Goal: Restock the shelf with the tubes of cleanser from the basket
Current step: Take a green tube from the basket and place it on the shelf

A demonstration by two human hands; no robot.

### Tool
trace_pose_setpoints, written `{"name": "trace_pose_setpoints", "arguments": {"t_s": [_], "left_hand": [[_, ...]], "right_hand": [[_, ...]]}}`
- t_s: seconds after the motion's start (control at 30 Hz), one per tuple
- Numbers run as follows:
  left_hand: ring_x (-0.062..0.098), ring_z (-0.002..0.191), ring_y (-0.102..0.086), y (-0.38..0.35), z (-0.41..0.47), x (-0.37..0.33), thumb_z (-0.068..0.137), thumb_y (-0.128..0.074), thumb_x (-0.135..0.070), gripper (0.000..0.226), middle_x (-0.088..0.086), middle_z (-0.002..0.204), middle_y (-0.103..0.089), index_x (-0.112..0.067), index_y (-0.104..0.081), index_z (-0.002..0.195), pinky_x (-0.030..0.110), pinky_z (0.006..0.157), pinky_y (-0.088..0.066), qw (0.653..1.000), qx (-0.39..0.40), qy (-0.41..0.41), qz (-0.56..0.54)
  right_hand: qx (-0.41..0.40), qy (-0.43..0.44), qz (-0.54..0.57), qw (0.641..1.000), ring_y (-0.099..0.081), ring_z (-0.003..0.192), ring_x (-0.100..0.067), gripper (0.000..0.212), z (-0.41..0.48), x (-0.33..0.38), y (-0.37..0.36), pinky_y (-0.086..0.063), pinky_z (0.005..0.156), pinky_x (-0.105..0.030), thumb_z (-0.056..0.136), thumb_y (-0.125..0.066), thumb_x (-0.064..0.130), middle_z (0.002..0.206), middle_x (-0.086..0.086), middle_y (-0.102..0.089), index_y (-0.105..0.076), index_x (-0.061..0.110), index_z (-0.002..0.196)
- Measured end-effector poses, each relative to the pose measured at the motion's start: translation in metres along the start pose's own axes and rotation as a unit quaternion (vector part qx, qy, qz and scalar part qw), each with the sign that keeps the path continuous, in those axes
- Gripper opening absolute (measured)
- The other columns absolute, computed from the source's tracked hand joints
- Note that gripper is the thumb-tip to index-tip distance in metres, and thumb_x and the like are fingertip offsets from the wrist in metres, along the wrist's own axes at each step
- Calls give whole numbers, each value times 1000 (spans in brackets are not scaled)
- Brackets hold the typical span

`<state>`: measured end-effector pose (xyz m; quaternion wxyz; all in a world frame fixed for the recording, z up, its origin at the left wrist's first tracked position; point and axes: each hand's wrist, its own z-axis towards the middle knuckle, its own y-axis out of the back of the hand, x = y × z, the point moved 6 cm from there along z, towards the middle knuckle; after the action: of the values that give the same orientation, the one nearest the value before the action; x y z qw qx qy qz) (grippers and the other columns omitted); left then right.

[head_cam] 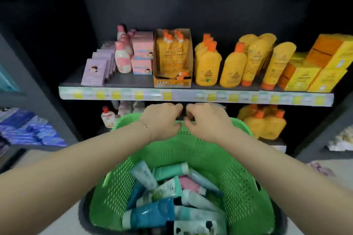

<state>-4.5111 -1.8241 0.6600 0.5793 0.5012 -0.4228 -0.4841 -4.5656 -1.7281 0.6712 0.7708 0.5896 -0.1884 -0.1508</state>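
Gripping the far rim of the basket (236, 158) with both hands, I have my left hand (162, 120) and right hand (208, 122) side by side, nearly touching. Fingers curl over the edge with thumbs on the near side, so neither holds a tube. I judge this grip is meant to steady the basket close below the shelf (191, 96) and keep the reach up short. The tubes (164, 191) lie loose in a heap at the bottom of the basket, near my body, none on the shelf yet. The shelf carries yellow bottles (207, 66) and purple boxes (95, 72) in upright rows, fronts facing out for shoppers. A bare strip shows at its left end, but I cannot tell where the tubes belong.
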Motion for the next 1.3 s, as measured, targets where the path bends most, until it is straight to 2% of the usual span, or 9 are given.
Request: {"name": "trace_pose_setpoints", "arguments": {"t_s": [0.37,0.5,0.6,0.73,0.83,0.97,1.13,1.23,1.3], "left_hand": [[20,89,-62,-149,-33,-1,88,-54,-32,37,2,106,-61,-18,-47,122,39,75,-57,972,213,0,-99],[24,99,-61,-203,-53,-1,88,-55,-30,41,7,117,-59,-16,-44,126,43,84,-54,937,334,10,-105],[23,94,-60,-231,-75,-1,88,-57,-20,43,6,109,-58,-17,-42,129,40,83,-55,909,406,17,-95],[23,100,-58,-257,-105,-3,89,-58,-15,55,7,116,-56,-20,-31,137,38,89,-51,870,472,62,-132],[24,103,-58,-266,-111,1,88,-55,-11,57,8,118,-56,-19,-29,138,38,89,-52,847,482,115,-191],[25,100,-60,-270,-113,1,87,-53,-4,62,10,112,-56,-22,-23,139,41,86,-56,824,491,151,-240],[25,101,-57,-272,-107,0,84,-61,-10,74,7,111,-51,-23,-21,144,43,89,-54,846,458,141,-234],[26,114,-51,-272,-102,-2,87,-65,-20,63,9,129,-45,-16,-35,142,40,100,-46,862,447,116,-211],[24,110,-53,-269,-99,-1,86,-68,-24,49,8,127,-50,-16,-49,130,36,97,-47,874,430,112,-197]], "right_hand": [[190,-83,54,977,-64,78,-24,17,-33,-21,-137,-57,72,-39,89,-52,30,88,-2,-66,-63,18,93],[313,-74,89,943,-63,80,-19,16,-49,-26,-176,-56,73,-38,91,-56,31,96,1,-66,-64,22,101],[391,-66,95,913,-63,87,-19,21,-67,-26,-196,-52,72,-33,93,-54,27,104,-2,-65,-62,20,112],[490,-63,82,866,-58,108,-23,44,-96,-20,-220,-50,87,-33,95,-53,23,135,-4,-54,-47,21,138],[546,-60,79,832,-58,102,-18,50,-111,-18,-233,-51,80,-28,91,-52,17,133,-1,-54,-44,23,140],[559,-55,70,824,-55,103,-19,59,-113,-21,-235,-50,80,-29,86,-61,15,132,1,-52,-41,23,141],[531,-56,54,844,-55,98,-20,68,-111,-21,-237,-52,82,-34,75,-79,32,122,1,-55,-46,21,134],[521,-19,28,853,-57,92,-20,57,-106,-15,-231,-46,65,-24,81,-75,22,121,-2,-57,-52,16,132],[506,-14,27,862,-56,77,-14,51,-97,-16,-222,-38,53,-16,87,-64,8,131,-5,-54,-52,14,136]]}}
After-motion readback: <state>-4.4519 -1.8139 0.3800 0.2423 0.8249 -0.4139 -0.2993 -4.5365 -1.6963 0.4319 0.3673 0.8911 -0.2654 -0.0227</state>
